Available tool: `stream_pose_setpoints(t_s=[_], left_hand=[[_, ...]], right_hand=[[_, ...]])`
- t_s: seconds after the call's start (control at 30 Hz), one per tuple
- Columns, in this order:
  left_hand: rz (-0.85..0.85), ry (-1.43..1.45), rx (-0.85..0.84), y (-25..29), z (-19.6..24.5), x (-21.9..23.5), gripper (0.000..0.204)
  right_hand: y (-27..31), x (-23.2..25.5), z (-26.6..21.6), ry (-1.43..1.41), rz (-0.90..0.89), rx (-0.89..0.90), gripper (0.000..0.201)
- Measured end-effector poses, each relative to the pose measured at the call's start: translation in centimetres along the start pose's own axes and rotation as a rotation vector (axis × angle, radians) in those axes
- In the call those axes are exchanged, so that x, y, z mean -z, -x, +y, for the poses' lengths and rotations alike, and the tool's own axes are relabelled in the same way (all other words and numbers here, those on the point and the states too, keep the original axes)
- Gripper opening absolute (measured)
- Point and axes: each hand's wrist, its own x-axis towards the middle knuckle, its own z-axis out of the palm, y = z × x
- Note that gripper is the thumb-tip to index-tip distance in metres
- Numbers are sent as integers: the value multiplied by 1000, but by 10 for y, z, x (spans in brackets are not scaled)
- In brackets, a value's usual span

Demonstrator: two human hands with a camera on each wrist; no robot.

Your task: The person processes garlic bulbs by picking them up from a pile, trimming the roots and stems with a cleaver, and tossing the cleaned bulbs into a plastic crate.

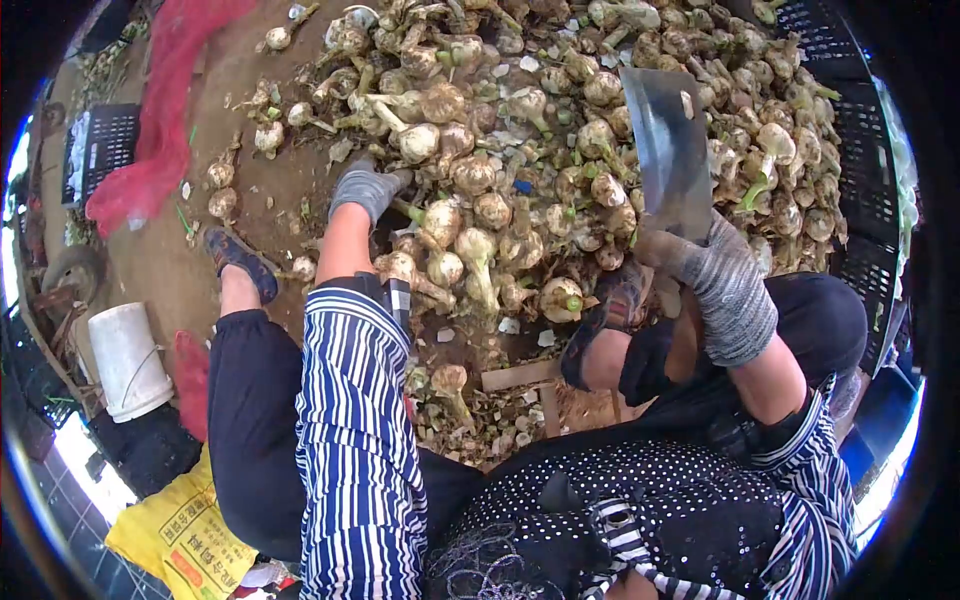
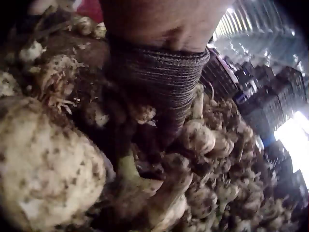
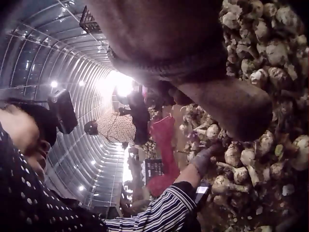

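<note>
Beyond the right hand [image 1: 725,285], the broad blade of a cleaver [image 1: 668,145] is held out, its handle end enclosed by curled, gloved fingers. Garlic bulbs [image 1: 493,210] are heaped between and beyond both grips. Among the nearer bulbs, the gloved left hand [image 1: 368,190] is lowered; whether anything is pinched by its obscured fingers cannot be told. Left of that grip, red netting [image 1: 165,110] is draped.
</note>
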Motion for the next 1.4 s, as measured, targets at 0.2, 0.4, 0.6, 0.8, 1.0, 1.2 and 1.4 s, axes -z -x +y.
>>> stream_pose_setpoints(t_s=[0.2, 0.4, 0.6, 0.8, 1.0, 1.2, 1.4], left_hand=[[-295, 1431, 118, 17, -57, -7, 77], [-174, 870, 192, 6, -109, 27, 54], [614, 53, 252, -25, -214, 84, 45], [492, -356, 165, -176, -380, 69, 54], [198, -64, 301, -144, -271, 121, 59], [130, -83, 325, -136, -263, 131, 67], [13, -220, 232, -105, -218, 139, 54]], right_hand=[[-4, -16, 0, -51, -42, 42, 24], [-14, -35, 1, 206, -53, 125, 23], [-10, -71, -13, 102, -13, 111, 22], [-32, -92, -23, 249, 13, 21, 23], [-46, -108, -34, 197, -3, -81, 21], [-45, -97, -24, 204, -48, -44, 22], [-32, -69, -10, 130, -69, 52, 20]])
